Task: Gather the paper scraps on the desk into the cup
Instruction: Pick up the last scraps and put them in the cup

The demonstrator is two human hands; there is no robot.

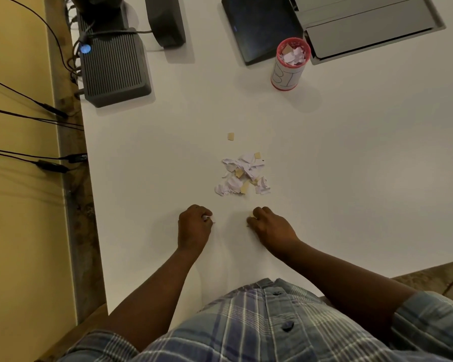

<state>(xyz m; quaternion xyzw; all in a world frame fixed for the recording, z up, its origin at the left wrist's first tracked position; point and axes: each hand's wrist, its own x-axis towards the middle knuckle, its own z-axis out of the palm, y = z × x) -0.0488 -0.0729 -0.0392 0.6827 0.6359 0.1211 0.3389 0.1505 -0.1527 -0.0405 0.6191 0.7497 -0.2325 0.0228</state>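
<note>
Left hand (194, 226) grip curled closed on a white scrap (206, 218); right hand (268, 225) likewise on a tan scrap (251, 214). Scrap pile (242, 175) lies ahead on the counter (351, 165). Part-filled cup (289, 65) stands beyond, handwriting illegible.

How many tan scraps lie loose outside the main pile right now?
1: the lone tan scrap lies on the desk beyond the pile, toward the cup. Others are mixed into the pile, and the closed right hand may hide more.
</note>
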